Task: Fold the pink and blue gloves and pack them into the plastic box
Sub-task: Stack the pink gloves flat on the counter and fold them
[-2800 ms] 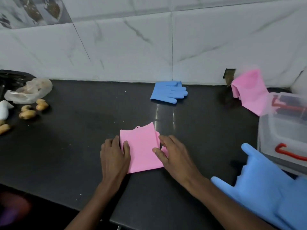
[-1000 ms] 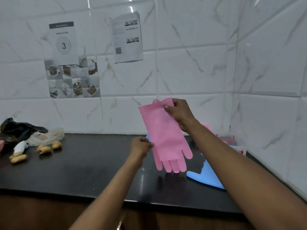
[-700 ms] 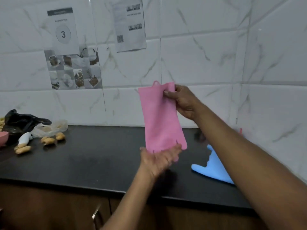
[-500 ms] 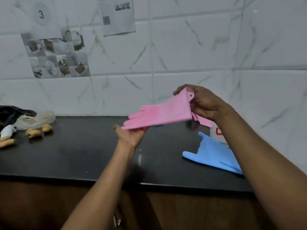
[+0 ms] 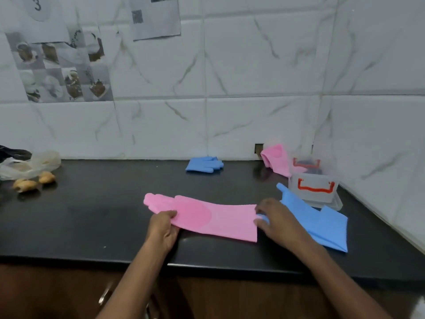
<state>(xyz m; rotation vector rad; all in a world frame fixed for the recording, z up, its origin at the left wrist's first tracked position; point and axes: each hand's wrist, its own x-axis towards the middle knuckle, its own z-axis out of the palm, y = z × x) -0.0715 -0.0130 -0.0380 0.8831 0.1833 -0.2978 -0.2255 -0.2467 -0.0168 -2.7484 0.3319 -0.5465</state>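
A pink glove (image 5: 213, 217) lies stretched out flat on the black counter (image 5: 92, 222), fingers pointing left. My left hand (image 5: 163, 229) pinches its finger end near the front edge. My right hand (image 5: 276, 222) holds the cuff end. Just right of it lies an unfolded blue glove (image 5: 322, 224). A folded blue glove (image 5: 203, 164) sits by the back wall. A second pink glove (image 5: 276, 158) hangs over the rim of the clear plastic box (image 5: 315, 187) with red handles at the back right.
A plastic bag (image 5: 30, 165) and small brown pieces of food (image 5: 32, 181) lie at the far left. Tiled walls close off the back and right. The counter's front edge runs just below my hands.
The pink glove, folded on the counter earlier, was lifted and shaken open in the air; it has now come down and lies flat, held at both ends.
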